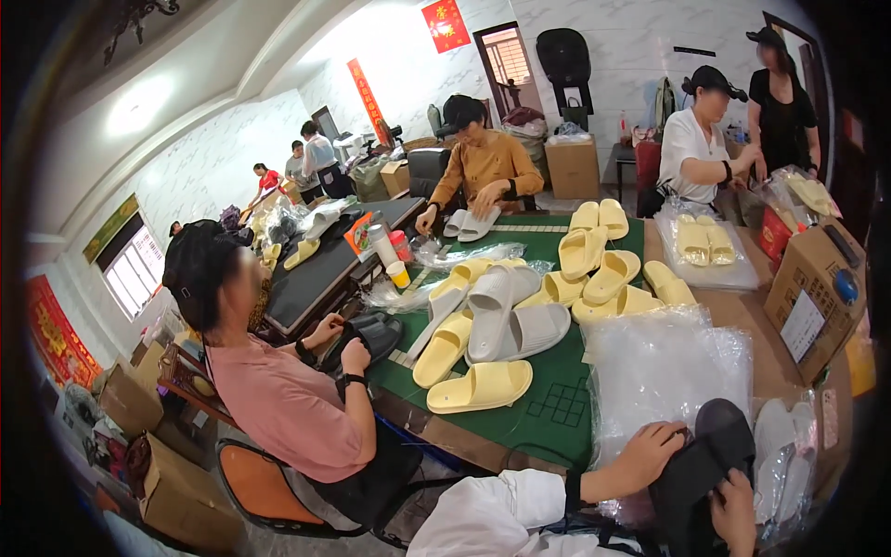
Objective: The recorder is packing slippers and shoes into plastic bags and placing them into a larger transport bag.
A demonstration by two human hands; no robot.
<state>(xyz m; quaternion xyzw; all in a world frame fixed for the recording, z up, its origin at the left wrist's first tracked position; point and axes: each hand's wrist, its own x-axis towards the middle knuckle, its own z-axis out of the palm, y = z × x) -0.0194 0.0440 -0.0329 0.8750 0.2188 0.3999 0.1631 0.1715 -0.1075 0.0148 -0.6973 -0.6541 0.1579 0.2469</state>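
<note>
A: Green felt covers the table (557,408) where several people sit around, and many slippers lie on it. What do the wearer's own hands have?

B: Nearest, at the lower right, both hands are on a black slipper (707,464). The left hand (647,453) is closed over its side, fingers curled on the upper part. The right hand (736,509) holds the end close to the body from below; only its top part shows at the picture edge, so how tight it closes I cannot tell exactly.

A: And under it?

B: A pile of clear plastic bags (664,367) lies just behind the black slipper, on the table corner. Beside it, on the right, white slippers in bags (775,446) are already stacked.

A: How to do this step well, in your opinion?

B: I think the slipper should stay flat between both hands, one hand steadying while the other works. The bags are slippery, so taking only one sheet from the pile needs care.

A: Farther away?

B: In the middle, yellow slippers (483,385) and grey slippers (506,311) lie loose on the felt. On the left a person in a pink shirt (278,408) handles another dark slipper. At the far end a person in a mustard top (487,162) presses on a grey pair, and a cardboard box (817,288) stands at the right.
</note>
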